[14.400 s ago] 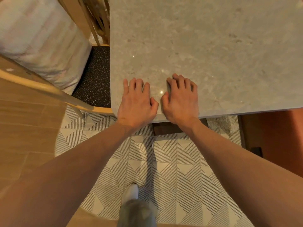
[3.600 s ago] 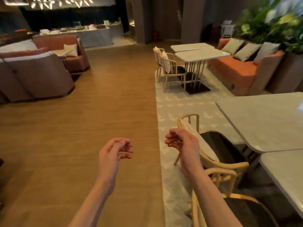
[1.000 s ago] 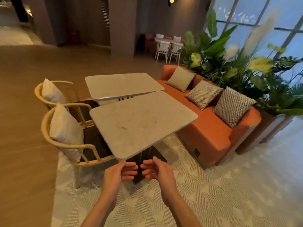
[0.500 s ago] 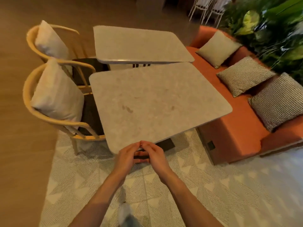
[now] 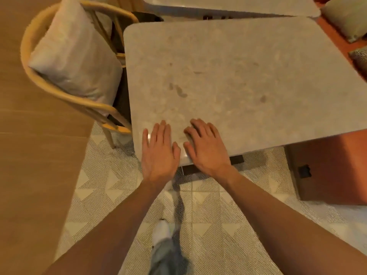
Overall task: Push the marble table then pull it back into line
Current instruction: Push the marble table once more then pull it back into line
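The marble table (image 5: 228, 76) is a pale grey square top with rounded corners, filling the upper middle of the head view. My left hand (image 5: 158, 153) lies flat on its near edge, fingers spread. My right hand (image 5: 206, 147) rests palm down right beside it, also on the near edge, fingers apart. Neither hand grips anything. The table's dark base (image 5: 208, 165) shows just below the edge, between my wrists.
A second marble table (image 5: 228, 4) stands just beyond the first. A wooden chair (image 5: 65, 90) with a white cushion (image 5: 73, 56) is tucked in at the left. An orange sofa (image 5: 327, 171) flanks the right. My foot (image 5: 161, 233) stands on the patterned rug (image 5: 208, 215).
I have stepped up to the table and looked down. Both hands, held curled together in the air before, now lie flat on the table's near edge.
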{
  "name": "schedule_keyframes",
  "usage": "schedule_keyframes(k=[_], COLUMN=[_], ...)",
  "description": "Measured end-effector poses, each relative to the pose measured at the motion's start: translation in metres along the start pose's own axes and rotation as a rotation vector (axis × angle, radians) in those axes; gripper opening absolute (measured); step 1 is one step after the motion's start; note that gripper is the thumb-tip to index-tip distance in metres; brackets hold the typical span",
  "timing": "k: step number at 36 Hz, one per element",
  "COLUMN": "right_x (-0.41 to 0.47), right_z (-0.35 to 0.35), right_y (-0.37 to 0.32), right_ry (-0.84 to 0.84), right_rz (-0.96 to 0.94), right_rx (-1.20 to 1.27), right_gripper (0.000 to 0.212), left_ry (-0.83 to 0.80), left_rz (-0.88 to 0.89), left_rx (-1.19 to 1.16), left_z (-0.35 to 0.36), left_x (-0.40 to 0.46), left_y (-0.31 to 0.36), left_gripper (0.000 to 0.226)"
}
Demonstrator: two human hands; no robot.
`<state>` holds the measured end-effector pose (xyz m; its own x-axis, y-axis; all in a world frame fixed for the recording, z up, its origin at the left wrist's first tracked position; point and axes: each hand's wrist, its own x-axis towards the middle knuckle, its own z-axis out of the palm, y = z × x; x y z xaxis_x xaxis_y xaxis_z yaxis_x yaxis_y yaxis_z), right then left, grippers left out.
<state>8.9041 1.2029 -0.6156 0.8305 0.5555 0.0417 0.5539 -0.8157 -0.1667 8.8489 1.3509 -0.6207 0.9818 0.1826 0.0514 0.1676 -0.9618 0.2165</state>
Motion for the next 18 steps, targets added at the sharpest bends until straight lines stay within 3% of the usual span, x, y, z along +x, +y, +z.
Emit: schedule_keyframes(k=[6,18], right_x=[0.007,0.024], right_z=[0.016,0.016], right_y=[0.004,0.001], right_ry=[0.152,0.148], right_rz=[-0.017,-0.002], right_rx=[-0.080,-0.103], right_gripper=[0.036,0.039], left_ry=[0.134,0.278], left_rz=[0.011,0.117], left_rx=[0.057,0.020], left_z=[0.012,0.016], left_x=[0.003,0.019], left_y=[0.000,-0.016], left_gripper=[0.057,0.052])
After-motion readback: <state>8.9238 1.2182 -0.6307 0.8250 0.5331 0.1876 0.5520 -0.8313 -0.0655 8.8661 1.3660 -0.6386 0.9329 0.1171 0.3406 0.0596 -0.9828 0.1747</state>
